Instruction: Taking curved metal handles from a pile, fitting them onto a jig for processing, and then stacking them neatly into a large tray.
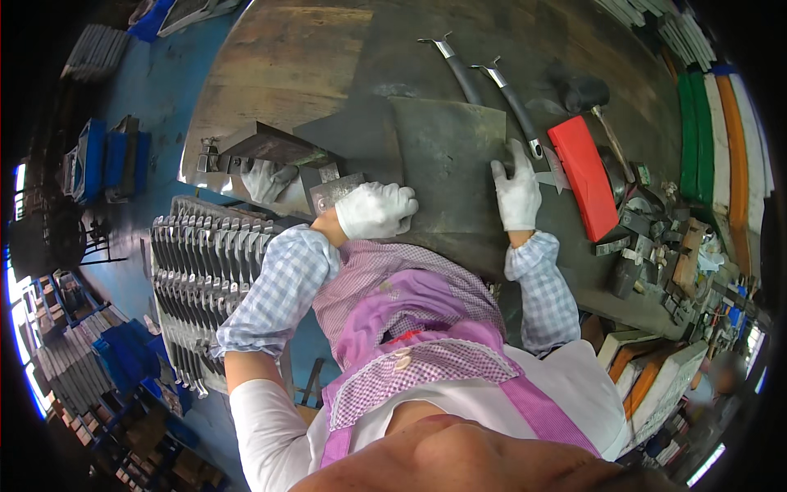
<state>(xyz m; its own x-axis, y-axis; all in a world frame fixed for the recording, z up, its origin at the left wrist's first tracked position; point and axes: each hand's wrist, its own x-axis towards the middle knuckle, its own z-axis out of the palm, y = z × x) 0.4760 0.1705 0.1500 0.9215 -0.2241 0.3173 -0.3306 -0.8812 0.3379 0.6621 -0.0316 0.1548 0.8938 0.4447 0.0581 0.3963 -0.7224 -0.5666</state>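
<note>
My left hand (375,211), in a white glove, is closed with its fingers curled, beside the lower left edge of a dark flat sheet (451,164). Whatever it may hold is hidden. Just left of it lie a small metal plate (332,190) and a dark steel block (279,146). Also gloved in white, my right hand (518,195) is open at the sheet's right edge, thumb and fingers apart. Beyond that hand, two black handles with silver forked ends, one nearer (512,107) and one farther (459,70), lie on the bench.
A red case (584,176) and a black-headed mallet (582,92) lie to the right, near cluttered metal parts (648,242). At left, a rack (209,279) carries several rows of black and silver handles. A crumpled white glove (266,180) rests by the block.
</note>
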